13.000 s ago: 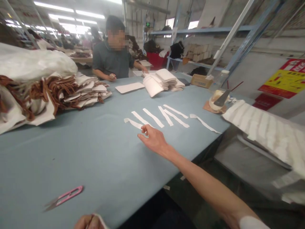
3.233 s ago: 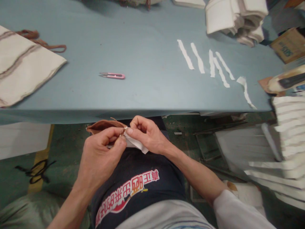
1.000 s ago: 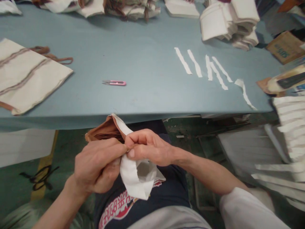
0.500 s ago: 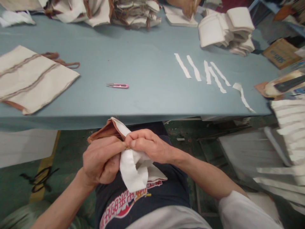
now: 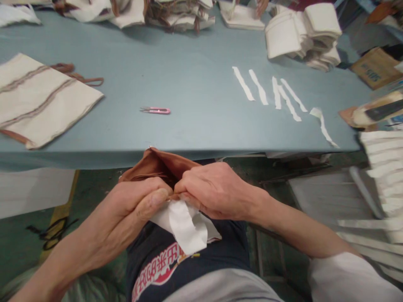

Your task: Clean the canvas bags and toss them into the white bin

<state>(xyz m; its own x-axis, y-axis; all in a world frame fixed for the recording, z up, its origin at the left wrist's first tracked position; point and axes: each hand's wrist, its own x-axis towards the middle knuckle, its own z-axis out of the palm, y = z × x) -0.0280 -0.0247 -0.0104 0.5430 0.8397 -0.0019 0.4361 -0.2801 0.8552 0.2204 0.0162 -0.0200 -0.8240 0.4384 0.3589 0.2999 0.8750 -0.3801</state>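
Note:
Just off the table's front edge, my left hand [image 5: 138, 203] and my right hand [image 5: 220, 188] pinch the edge of a brown and white cloth bag [image 5: 154, 161] side by side. Its brown fabric gapes open beyond my fingers. From beneath the pinched edge a white fabric strip [image 5: 189, 228] hangs down over my dark apron [image 5: 214, 251]. My fingertips partly hide the seam. On the table ahead lie pink-handled thread snips [image 5: 159, 110], touched by neither hand.
A cream bag [image 5: 47, 102] with brown cords lies on the blue-covered table [image 5: 195, 130] at left. Several white strips [image 5: 260, 88] are laid out at right. Folded cream pieces [image 5: 285, 37] and heaped bags [image 5: 179, 14] line the back, where another person's hand [image 5: 261, 7] shows.
My hands have spread the brown fabric wider, and my right hand has turned over, knuckles up. The white strip has swung right and hangs lower from the seam. The view has shifted slightly.

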